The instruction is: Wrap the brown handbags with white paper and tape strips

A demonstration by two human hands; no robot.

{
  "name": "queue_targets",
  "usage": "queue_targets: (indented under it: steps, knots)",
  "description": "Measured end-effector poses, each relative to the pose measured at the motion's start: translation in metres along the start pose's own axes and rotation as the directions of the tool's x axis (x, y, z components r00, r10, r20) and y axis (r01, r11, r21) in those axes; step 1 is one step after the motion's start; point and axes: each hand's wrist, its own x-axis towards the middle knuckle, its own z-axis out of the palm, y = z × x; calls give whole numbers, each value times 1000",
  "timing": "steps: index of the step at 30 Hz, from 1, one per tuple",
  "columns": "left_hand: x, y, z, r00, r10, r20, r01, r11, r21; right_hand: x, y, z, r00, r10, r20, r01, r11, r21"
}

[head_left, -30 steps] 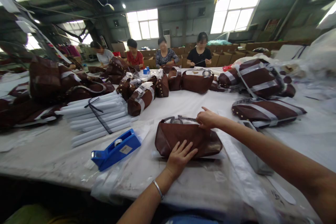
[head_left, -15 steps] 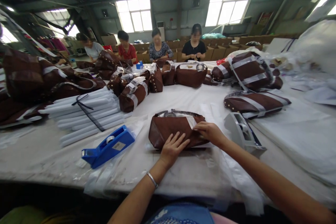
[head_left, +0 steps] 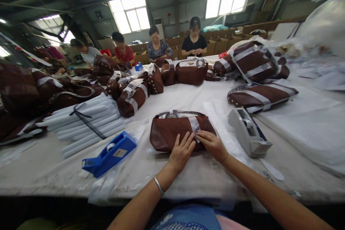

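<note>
A brown handbag (head_left: 167,133) lies in front of me, its wrapped handle toward the far side. A pale, shiny strip (head_left: 194,124) runs down over its front. My left hand (head_left: 182,152) rests on the bag's near face with its fingers stretched and apart, fingertips close to the strip. Across from it, my right hand (head_left: 214,145) lies on the bag with extended fingers, the tips at the strip's lower part. Neither hand has lifted the bag. The strip's lower end is partly hidden by my fingers.
A blue tape dispenser (head_left: 110,154) stands left, a grey tape dispenser (head_left: 250,133) right. Beyond are tied white rolls (head_left: 83,122), several brown bags (head_left: 191,72) and another strapped bag (head_left: 261,97). Several people sit across the white-covered table (head_left: 172,97).
My right hand has moved down and left along the strip, its fingers going from pinched to stretched. My left hand has stayed on the bag, slightly shifted toward the strip. The view has tilted slightly.
</note>
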Motion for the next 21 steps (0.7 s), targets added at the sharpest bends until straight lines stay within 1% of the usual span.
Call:
queue_targets:
  steps: [2,3,6,8,11,13,15,16,18,19,21]
  knots:
    - [3,-1,3,997,75,-3,-75,996,-37,1,0,-3,1000,-30,-5,29,999,-15]
    - [4,-2,6,996,84,-12,-85,995,-58,1,0,-5,999,-48,-9,48,999,-23]
    - [2,-3,12,999,13,-41,-18,994,-107,3,-6,-15,994,-107,-10,106,992,-63]
    - [2,-1,12,999,-29,-43,23,991,-133,4,-11,-21,992,-127,1,126,987,-102]
    - [4,2,8,999,-48,-13,46,988,-148,4,-17,-26,991,-133,12,134,982,-131]
    - [6,3,6,999,-48,11,49,988,-146,2,-21,-28,994,-114,-1,113,987,-115]
    - [8,3,5,998,-49,31,53,988,-146,-3,-26,-32,998,-52,-20,50,997,-65]
    - [8,2,5,998,-52,39,58,987,-151,-7,-30,-35,1000,6,-23,-7,999,-31]
    - [8,2,6,997,-69,46,76,982,-171,-19,-39,-43,983,180,-26,-180,983,21]
    - [8,2,7,996,-79,47,87,979,-183,-26,-45,-47,959,283,-33,-282,959,25]
    - [8,2,8,995,-94,44,101,974,-204,-40,-56,-51,888,456,-56,-457,889,-15]
